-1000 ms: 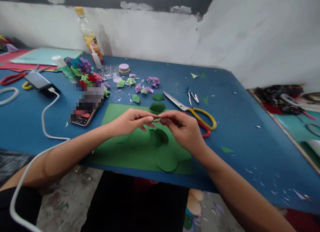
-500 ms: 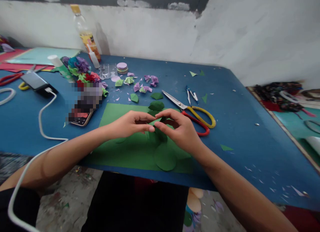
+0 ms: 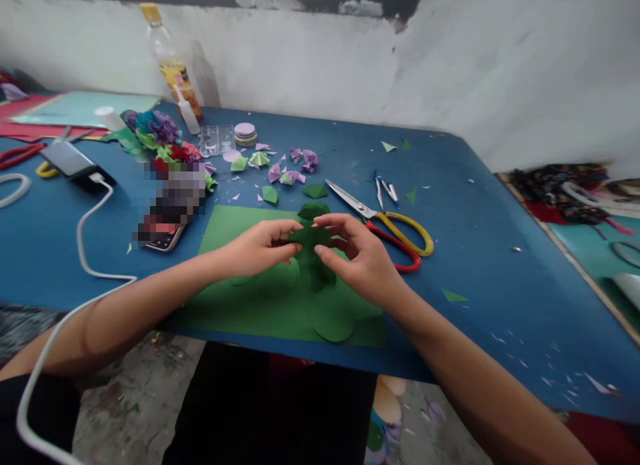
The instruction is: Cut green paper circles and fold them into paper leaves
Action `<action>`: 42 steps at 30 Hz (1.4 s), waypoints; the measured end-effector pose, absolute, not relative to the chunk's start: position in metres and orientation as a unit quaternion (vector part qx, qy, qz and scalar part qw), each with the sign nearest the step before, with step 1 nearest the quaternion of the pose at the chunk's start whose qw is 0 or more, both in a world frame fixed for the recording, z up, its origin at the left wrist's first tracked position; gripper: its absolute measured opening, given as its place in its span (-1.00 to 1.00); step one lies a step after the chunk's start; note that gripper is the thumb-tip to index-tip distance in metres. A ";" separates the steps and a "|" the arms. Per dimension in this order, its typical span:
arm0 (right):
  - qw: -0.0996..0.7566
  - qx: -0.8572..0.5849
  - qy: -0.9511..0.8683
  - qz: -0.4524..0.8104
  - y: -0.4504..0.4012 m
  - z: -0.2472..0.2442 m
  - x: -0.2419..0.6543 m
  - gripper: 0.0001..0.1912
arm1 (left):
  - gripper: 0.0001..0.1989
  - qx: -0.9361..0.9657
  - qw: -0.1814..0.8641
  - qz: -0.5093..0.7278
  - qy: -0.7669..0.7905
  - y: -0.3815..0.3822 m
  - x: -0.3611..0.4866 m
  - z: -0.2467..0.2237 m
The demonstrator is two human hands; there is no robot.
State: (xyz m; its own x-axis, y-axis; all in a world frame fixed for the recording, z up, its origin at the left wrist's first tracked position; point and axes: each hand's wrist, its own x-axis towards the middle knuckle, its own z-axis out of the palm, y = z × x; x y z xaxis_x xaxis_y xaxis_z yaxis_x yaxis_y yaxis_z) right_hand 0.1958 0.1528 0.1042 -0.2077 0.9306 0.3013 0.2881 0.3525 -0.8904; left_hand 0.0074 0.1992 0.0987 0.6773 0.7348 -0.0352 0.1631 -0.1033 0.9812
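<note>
Between my two hands is a dark green paper leaf [image 3: 311, 235], raised above a green paper sheet [image 3: 250, 316]. My left hand [image 3: 263, 247] pinches its left side with thumb and fingers. At its right side my right hand [image 3: 353, 245] grips with curved fingers, the thumb below. Beneath them lie more dark green pieces, partly hidden by the hands. A round green paper piece [image 3: 334, 318] rests nearer the table edge. Just beyond the hands sit further green leaves [image 3: 315, 191]. Scissors [image 3: 400, 231] with a yellow and a red handle lie right of my right hand.
Folded purple paper pieces [image 3: 307, 159] and scraps lie behind the sheet. On the left are a phone [image 3: 165, 238], a power bank [image 3: 75, 161] with a white cable [image 3: 80, 231], and a glue stick [image 3: 117, 128]. A bottle [image 3: 175, 71] stands by the wall. A compass [image 3: 385, 188] is near the scissors.
The green leaf has been turned and opened out, so its broad dark face shows between my fingers. My left fingertips have drawn slightly left, away from the right ones.
</note>
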 end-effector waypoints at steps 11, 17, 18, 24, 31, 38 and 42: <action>0.467 -0.457 -0.732 0.191 0.154 0.097 0.196 -0.87 | -0.81 0.540 0.737 0.242 0.326 0.199 0.011 0.098; 0.455 -0.489 -0.727 0.158 0.152 0.098 0.195 -0.87 | -0.79 0.603 0.689 0.228 0.331 0.201 0.011 0.096; 0.455 -0.496 -0.721 0.162 0.152 0.097 0.194 -0.87 | -0.78 0.614 0.680 0.226 0.330 0.201 0.011 0.095; 0.448 -0.433 -0.767 0.153 0.153 0.098 0.197 -0.81 | -0.85 0.536 0.739 0.223 0.341 0.199 0.012 0.098; 0.428 -0.387 -0.810 0.101 0.155 0.101 0.205 -0.76 | -0.63 0.439 0.820 0.230 0.286 0.200 0.010 0.101; 0.418 -0.370 -0.825 0.088 0.156 0.101 0.204 -0.75 | -0.81 0.482 0.783 0.246 0.305 0.201 0.010 0.100; 0.409 -0.355 -0.837 0.079 0.155 0.102 0.204 -0.75 | -0.87 0.476 0.787 0.253 0.300 0.201 0.010 0.101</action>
